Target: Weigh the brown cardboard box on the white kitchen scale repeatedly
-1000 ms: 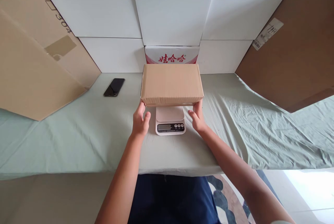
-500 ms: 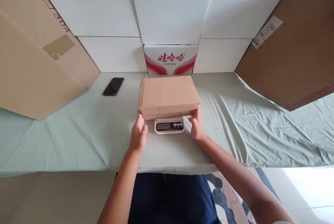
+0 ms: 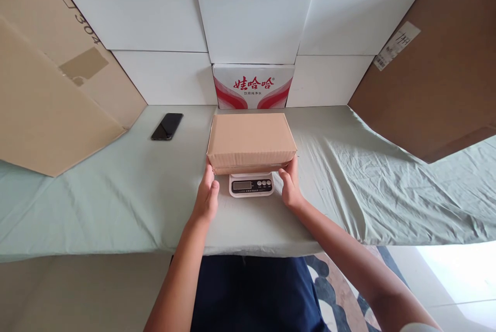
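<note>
A closed brown cardboard box is over a small white digital scale, covering its weighing plate. Only the front panel of the scale shows, with a grey display and several round buttons. At the box's near left corner is my left hand, its fingers along the side and its thumb held off. My right hand holds the near right corner, fingers partly hidden behind the box. Whether the box rests fully on the scale is hidden.
A black phone lies on the green cloth to the left. White panels and a red-and-white carton stand at the back. Large cardboard sheets flank both sides, left and right.
The box has levelled slightly over the scale, its near edge sitting straighter. Both hands have stayed at its corners, shifting only a little. The whole view has shifted slightly.
</note>
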The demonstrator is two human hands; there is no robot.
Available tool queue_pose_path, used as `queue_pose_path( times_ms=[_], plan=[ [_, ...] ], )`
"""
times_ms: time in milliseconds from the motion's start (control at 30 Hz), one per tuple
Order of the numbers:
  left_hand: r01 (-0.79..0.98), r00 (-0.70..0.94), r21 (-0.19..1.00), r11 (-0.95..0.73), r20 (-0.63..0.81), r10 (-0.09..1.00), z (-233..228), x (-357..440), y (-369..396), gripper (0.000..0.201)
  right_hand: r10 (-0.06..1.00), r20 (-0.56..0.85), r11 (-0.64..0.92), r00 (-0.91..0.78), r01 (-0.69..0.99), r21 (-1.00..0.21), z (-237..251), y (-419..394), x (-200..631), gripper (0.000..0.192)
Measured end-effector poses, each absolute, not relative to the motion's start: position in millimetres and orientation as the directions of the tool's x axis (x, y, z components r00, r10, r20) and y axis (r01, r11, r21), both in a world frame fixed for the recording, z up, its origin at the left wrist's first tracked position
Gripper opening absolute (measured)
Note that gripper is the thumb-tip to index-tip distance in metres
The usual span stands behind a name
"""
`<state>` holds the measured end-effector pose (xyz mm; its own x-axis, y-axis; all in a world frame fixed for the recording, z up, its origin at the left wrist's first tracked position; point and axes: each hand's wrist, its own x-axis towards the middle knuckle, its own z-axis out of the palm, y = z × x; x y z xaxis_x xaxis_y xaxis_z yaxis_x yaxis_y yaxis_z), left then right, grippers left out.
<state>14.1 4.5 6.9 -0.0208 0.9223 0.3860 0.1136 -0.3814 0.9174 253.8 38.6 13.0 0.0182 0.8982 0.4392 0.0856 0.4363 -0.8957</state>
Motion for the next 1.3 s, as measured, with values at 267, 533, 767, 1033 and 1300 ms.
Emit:
queue_pose_path(
  times_ms=[267, 533, 767, 1033, 1300],
  plan=[
    [0.111, -0.011, 0.915, -0.389, 0.392, 0.920, 13, 16, 3, 0.084, 0.893, 0.450, 0.448, 0.014, 0.064, -0.892, 13, 41, 254, 0.059],
    [0.088, -0.027, 0.918, -0.386, 0.389, 0.921, 9, 15, 3, 0.087, 0.898, 0.435, 0.435, 0.065, 0.022, -0.900, 15, 40, 252, 0.058],
    [0.010, -0.148, 0.921, -0.391, 0.388, 0.910, 2, 8, 5, 0.083, 0.895, 0.212, 0.320, 0.392, -0.234, -0.918, 21, 58, 268, 0.052],
    [-0.172, -0.308, 0.919, -0.354, 0.291, 0.906, 6, 4, 7, 0.074, 0.870, -0.108, 0.115, 0.481, -0.411, -0.905, 28, 71, 279, 0.043],
    [-0.175, -0.298, 0.916, -0.360, 0.300, 0.906, 7, 5, 6, 0.075, 0.900, 0.013, 0.189, 0.436, -0.363, -0.912, 24, 67, 273, 0.050]
  ],
)
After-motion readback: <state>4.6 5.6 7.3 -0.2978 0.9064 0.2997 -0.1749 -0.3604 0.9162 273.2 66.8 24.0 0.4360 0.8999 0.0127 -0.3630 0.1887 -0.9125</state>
